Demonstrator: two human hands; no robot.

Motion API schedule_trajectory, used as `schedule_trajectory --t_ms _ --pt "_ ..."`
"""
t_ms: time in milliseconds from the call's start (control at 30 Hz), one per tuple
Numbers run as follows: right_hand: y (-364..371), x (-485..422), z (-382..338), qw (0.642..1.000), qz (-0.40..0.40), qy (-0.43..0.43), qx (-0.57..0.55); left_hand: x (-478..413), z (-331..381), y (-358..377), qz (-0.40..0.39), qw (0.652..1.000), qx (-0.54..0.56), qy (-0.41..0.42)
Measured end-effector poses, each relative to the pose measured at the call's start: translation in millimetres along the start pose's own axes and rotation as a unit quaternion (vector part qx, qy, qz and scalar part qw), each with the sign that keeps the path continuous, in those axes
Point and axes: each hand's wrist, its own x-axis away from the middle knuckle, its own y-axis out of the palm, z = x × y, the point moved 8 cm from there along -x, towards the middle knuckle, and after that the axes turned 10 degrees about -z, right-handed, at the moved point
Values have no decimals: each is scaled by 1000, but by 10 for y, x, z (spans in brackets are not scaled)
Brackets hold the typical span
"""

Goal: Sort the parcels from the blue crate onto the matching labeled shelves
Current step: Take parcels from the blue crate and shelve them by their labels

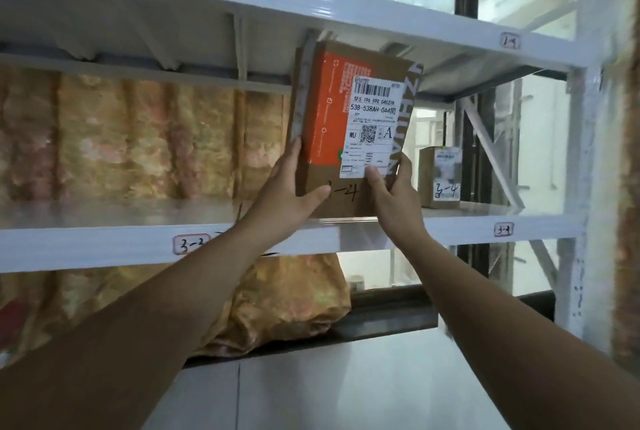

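At the middle shelf [450,226] of a white rack, flat cardboard parcel [325,107] held upright and slightly tilted, handwritten "3-4" on its lower face, white shipping label [375,124] facing the camera. Left hand [294,190] grips the lower left edge, thumb across the front, fingers up the side. Right hand [394,197] grips the lower right corner, thumb on the label, fingers behind. Parcel's bottom edge sits at the shelf's front lip; cannot tell if it touches. Its top is just under the upper shelf [381,19].

Shelf tag 3-4 [504,229] is off to the right, tag 3-3 [191,244] to the left; parcel is between them, nearer the middle. Small box [440,176], also marked 3-4, stands further right on the same shelf. Blue crate not in view.

Risks, as a judgement:
- top corner catches the upper shelf's underside if pushed in without tilting it lower
- thin parcel left on edge near the lip tips forward and falls once both hands let go
- set down too far left, it lands in the 3-3 section, a wrong sort
- sliding right too hard knocks the small box
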Motion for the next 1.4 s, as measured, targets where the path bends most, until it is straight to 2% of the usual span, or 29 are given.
schedule_trajectory --t_ms 167,267,333,400,467,567,733,833,1033,1400 --pt "-352 -513 624 994 -79 20 69 -593 -241 436 64 994 49 -75" --pt "-540 -681 939 990 -124 59 27 -825 -430 570 94 988 18 -118" --pt "-703 -759 1062 989 -120 79 30 -954 -459 652 107 984 -30 -137" --pt "-917 -869 1152 991 -69 83 80 -1069 -470 719 115 982 -20 -149" --pt "-1103 -969 1265 989 -14 105 104 -1167 -475 781 105 981 2 -164" --pt "-1326 -1059 1541 983 37 162 72 -1301 -431 911 64 982 16 -179" --pt "-1539 -1172 1936 971 43 236 24 -1533 -460 1133 0 983 26 -183" --pt "-1647 -1256 2104 968 39 249 -9 -1586 -467 1211 -1 982 44 -183" --pt "-1760 -1511 2318 959 -13 264 -100 -1719 -516 1495 -54 971 43 -231" --pt "-2200 -1879 2748 954 -153 242 -90 -2209 -471 2347 -52 962 83 -255"
